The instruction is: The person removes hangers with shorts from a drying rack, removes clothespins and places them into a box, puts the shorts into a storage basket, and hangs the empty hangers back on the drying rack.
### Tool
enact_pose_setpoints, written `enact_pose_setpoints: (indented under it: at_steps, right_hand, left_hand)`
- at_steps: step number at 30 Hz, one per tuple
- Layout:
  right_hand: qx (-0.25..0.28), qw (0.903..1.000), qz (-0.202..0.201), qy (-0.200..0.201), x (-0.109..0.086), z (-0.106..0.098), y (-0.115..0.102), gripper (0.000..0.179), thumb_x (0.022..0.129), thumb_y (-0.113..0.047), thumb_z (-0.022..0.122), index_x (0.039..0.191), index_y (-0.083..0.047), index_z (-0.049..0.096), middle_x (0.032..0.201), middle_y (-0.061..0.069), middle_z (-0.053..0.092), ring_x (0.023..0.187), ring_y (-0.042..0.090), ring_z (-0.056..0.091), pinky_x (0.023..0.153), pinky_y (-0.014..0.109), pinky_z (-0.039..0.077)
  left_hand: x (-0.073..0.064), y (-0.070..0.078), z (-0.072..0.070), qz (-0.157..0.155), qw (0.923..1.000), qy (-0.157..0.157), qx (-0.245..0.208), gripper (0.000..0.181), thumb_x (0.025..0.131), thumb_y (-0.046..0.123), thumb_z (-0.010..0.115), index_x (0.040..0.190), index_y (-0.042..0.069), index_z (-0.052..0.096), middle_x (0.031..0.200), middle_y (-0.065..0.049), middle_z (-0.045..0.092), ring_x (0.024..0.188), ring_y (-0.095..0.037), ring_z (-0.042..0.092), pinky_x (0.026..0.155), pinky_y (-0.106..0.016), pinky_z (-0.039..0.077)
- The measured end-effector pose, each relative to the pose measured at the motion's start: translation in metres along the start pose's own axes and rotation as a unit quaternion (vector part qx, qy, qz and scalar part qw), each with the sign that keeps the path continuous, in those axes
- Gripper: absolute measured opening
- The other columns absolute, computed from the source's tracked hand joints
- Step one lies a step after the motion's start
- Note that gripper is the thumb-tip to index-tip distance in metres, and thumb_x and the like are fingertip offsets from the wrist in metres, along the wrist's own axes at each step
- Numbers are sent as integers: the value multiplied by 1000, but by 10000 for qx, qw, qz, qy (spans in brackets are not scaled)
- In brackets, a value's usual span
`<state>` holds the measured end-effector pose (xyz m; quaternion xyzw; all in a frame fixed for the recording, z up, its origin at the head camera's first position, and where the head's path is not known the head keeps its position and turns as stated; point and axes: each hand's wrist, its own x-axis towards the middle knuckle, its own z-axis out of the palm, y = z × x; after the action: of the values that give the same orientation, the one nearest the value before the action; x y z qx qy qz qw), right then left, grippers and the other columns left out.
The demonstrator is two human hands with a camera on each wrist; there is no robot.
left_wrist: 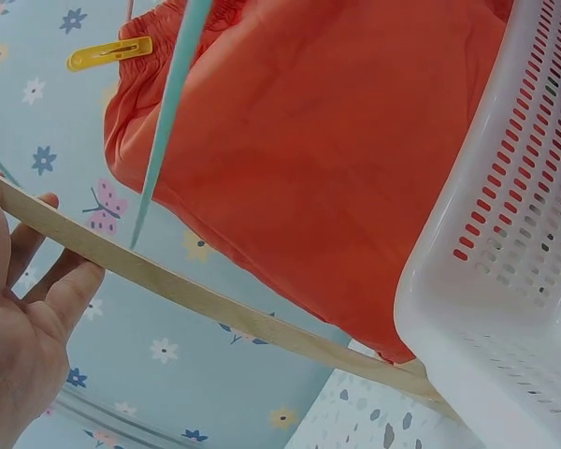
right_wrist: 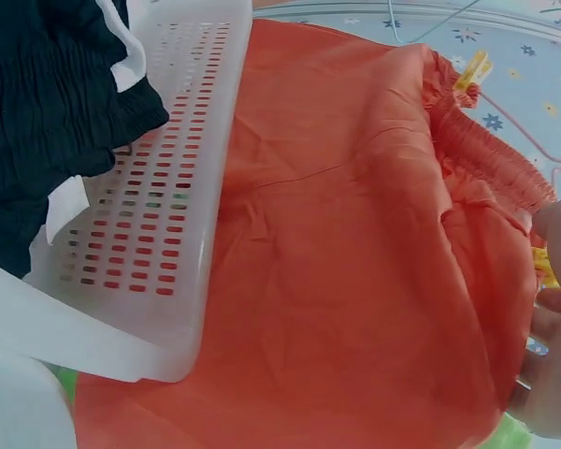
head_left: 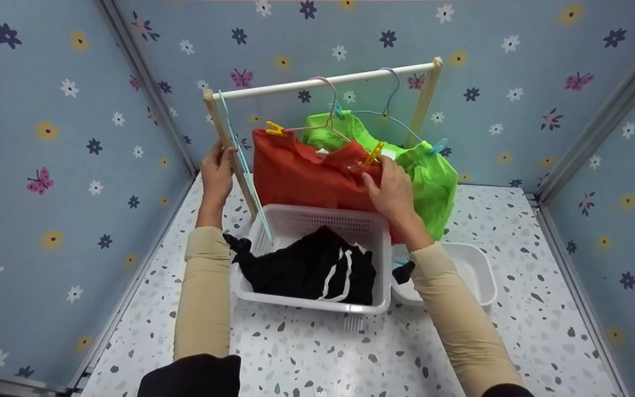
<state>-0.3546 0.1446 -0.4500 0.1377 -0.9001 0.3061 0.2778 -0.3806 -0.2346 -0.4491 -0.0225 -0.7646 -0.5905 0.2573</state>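
Note:
In the head view, my left hand (head_left: 218,171) grips the left wooden post (left_wrist: 215,318) of a small clothes rack, fingers and thumb on either side of it. My right hand (head_left: 393,190) holds the right edge of a red garment (head_left: 312,176), just under a yellow clothespin (head_left: 374,153). This garment has a gathered elastic waistband (right_wrist: 491,159) and hangs from a pink hanger (head_left: 332,105). A second yellow clothespin (left_wrist: 109,53) clips its left corner. Behind it, a bright green garment (head_left: 433,176) hangs by blue clothespins (head_left: 439,146) from a blue hanger (head_left: 394,94).
A white perforated basket (head_left: 312,306) stands before the rack, holding black clothing (head_left: 306,264) with white strings. To its right is a smaller white tub (head_left: 485,275), partly behind my right forearm. A light-blue hanger (head_left: 240,154) hangs at the left end of the white rod (head_left: 284,87).

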Motion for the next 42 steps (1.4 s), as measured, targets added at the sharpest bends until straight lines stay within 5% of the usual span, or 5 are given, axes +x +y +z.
enact_pose_setpoints:
  at_steps: [9, 18, 27, 38, 42]
  right_hand:
    - [-158, 9994, 219, -224, 0, 8, 2, 37, 97, -37, 60, 110, -3, 57, 90, 19, 64, 84, 38, 62, 69, 51, 46]
    - [-306, 9987, -129, 382, 1, 1, -7, 25, 96, -30, 62, 80, -10, 63, 76, 13, 67, 69, 38, 64, 56, 52, 45]
    - [-350, 9977, -329, 481, 3, -28, -23, 28, 96, -32, 61, 79, -10, 66, 73, 12, 66, 65, 34, 62, 54, 48, 44]
    - [-162, 9989, -7, 440, -1, -73, -45, 32, 95, -40, 62, 92, -11, 74, 75, 6, 68, 64, 24, 60, 55, 37, 46]
    - [-55, 9984, -36, 570, -4, -88, -49, 31, 94, -39, 64, 87, -11, 74, 72, 4, 67, 61, 22, 57, 54, 36, 42]
  left_hand:
    - [-2, -3, 1, -234, 9996, -97, -142, 52, 97, 40, 50, 143, 15, 49, 125, -13, 60, 110, -23, 56, 94, -47, 46]
    - [2, -2, 4, -124, 9995, -100, -278, 49, 98, 39, 50, 140, 14, 52, 121, -15, 61, 107, -29, 56, 91, -51, 46]
    - [2, -2, 1, -213, 9987, -135, -441, 51, 96, 38, 52, 143, 17, 50, 132, -15, 57, 114, -25, 56, 96, -43, 45]
    - [0, -1, -1, -133, 9999, -24, -68, 49, 98, 38, 52, 143, 19, 50, 110, -14, 61, 81, -18, 51, 69, -25, 42]
    - [2, -1, -1, -179, 9997, -88, -107, 49, 98, 37, 53, 144, 17, 49, 115, -12, 61, 84, -15, 52, 72, -24, 44]
